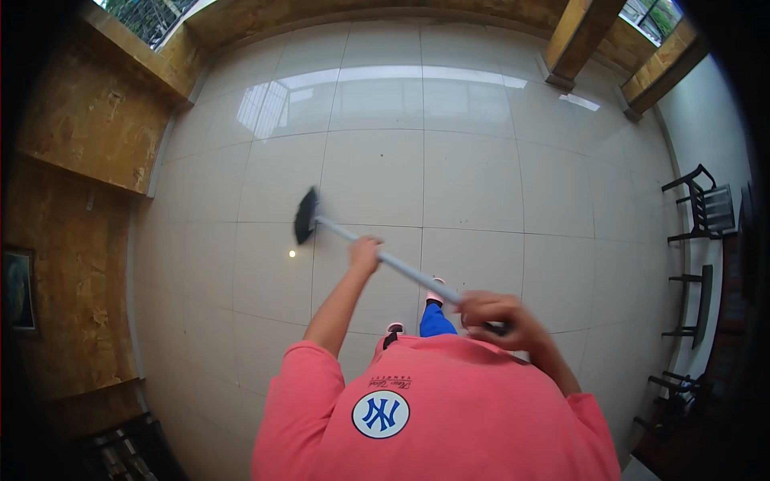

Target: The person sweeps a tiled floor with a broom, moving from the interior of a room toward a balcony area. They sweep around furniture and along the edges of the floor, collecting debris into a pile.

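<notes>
A broom with a light grey handle (415, 273) slants across the view in front of me. Its black bristle head (305, 216) is low at the floor, ahead and to the left, slightly smeared by motion. My left hand (366, 253) is closed around the middle of the handle. Near the handle's dark top end, close to my body, my right hand (499, 317) wraps round it. Pale tiled floor (469, 180) lies under the broom, with a few small dark specks on it. A small bright spot (292, 253) shows on the tiles beside the bristles.
Brown stone-look walls (88, 120) bound the left side, where a framed picture (19, 289) hangs. Two pillars (584, 40) stand at the far right. Along the right wall are a dark chair (706, 202) and other dark furniture (699, 305). My shoes (395, 328) are just below.
</notes>
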A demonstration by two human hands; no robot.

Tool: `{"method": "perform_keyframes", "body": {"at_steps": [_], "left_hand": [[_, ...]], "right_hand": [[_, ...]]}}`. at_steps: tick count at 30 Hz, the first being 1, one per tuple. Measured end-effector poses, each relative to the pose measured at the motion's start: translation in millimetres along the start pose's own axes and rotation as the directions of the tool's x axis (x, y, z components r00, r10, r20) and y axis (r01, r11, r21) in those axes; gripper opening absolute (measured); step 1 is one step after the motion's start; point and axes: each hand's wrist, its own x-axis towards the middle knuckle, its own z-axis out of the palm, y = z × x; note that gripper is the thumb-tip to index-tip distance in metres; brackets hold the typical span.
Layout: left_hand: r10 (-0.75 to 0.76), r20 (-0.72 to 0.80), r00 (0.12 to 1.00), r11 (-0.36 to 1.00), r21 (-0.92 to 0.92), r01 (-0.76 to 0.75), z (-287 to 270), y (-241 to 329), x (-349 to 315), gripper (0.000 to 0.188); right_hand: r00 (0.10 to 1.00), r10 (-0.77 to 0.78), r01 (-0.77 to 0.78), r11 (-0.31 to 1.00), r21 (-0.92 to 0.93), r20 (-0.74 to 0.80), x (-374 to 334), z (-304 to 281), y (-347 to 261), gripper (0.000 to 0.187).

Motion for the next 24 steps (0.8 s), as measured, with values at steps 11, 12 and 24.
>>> {"method": "perform_keyframes", "body": {"at_steps": [11, 12, 24], "left_hand": [[0.623, 0.045, 0.781, 0.689, -0.505, -0.521, -91.1, 309.8, 39.5, 0.017], [0.65, -0.016, 0.76, 0.653, -0.499, -0.57, -105.1, 307.0, 32.7, 0.02], [-0.156, 0.032, 0.987, 0.98, 0.128, 0.151, -63.7, -58.0, 90.2, 0.023]], "right_hand": [[0.8, -0.498, 0.558, 0.823, -0.11, 0.335, -67.0, -173.0, -176.4, 0.021], [0.772, -0.508, 0.569, 0.82, -0.061, 0.381, -81.0, -188.8, -191.8, 0.023], [0.983, -0.182, 0.181, 0.937, 0.298, -0.025, 139.5, -69.3, 33.3, 0.022]]}}
